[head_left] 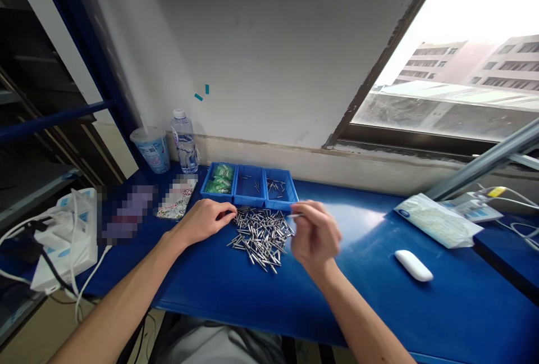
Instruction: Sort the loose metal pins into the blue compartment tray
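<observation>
A heap of small silvery metal pins point(261, 237) lies on the blue tabletop between my hands. My right hand point(316, 235) is raised at the heap's right side, slightly blurred, with one metal pin point(296, 215) pinched between thumb and fingers. At the upper left edge of the pile, my left hand point(206, 219) has its thumb and fingertips pressed together; whatever they hold is hidden. Behind the heap stand three joined blue bins. Green packets fill the left bin point(203, 191), a few pins lie in the middle bin point(250, 201), and several are in the right bin point(278, 205).
At the back left stand a water bottle point(185, 145) and a lidded cup point(152, 153), with a printed packet point(177, 198) in front. A power strip point(69, 246) with cables sits far left. To the right are a white case point(413, 265) and a plastic-wrapped packet point(438, 221).
</observation>
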`<state>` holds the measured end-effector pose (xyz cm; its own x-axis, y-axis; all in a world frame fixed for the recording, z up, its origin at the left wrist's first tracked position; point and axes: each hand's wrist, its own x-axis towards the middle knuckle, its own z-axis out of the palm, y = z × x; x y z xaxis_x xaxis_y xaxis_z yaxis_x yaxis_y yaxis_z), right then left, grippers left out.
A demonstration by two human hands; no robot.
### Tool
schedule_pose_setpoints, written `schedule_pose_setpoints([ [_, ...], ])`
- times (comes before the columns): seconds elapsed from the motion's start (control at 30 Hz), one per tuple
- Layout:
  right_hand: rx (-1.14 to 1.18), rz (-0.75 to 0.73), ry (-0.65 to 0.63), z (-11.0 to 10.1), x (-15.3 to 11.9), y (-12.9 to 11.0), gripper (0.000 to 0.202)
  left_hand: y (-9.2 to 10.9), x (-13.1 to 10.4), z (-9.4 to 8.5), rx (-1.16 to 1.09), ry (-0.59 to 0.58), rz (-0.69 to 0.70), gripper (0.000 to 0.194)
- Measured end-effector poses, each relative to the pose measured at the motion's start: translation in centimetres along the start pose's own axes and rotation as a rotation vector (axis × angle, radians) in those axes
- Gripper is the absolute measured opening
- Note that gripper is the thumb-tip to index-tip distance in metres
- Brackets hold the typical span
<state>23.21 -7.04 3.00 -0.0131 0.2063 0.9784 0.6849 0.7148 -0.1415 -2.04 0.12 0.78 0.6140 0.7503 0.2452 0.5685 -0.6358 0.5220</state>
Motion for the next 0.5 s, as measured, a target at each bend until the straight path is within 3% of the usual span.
schedule_pose_setpoints([
  [0.07, -0.026, 0.002, 0.264, -0.6, 1.5, -0.5, 0.019, -0.4, 0.0, -0.1, 0.025, -0.054, -0.027, 0.019],
  [0.1, -0.042, 0.012, 0.318, -0.7, 2.2, -0.7, 0.019, -0.5, 0.1, -0.1, 0.029, -0.079, -0.037, 0.018],
  [0.13, -0.069, 0.041, 0.265, -0.8, 2.8, -0.8, 0.018, -0.6, 0.1, -0.1, 0.029, -0.101, -0.048, 0.018],
  [0.27, -0.263, 0.178, -0.251, -0.7, 3.3, -0.7, 0.028, -0.7, 0.3, 0.1, 0.033, -0.149, -0.113, 0.02],
  [0.5, -0.147, 0.149, -0.539, 0.9, -0.8, -0.3, 0.039, -0.3, 0.4, 0.0, 0.039, -0.209, -0.136, 0.018],
])
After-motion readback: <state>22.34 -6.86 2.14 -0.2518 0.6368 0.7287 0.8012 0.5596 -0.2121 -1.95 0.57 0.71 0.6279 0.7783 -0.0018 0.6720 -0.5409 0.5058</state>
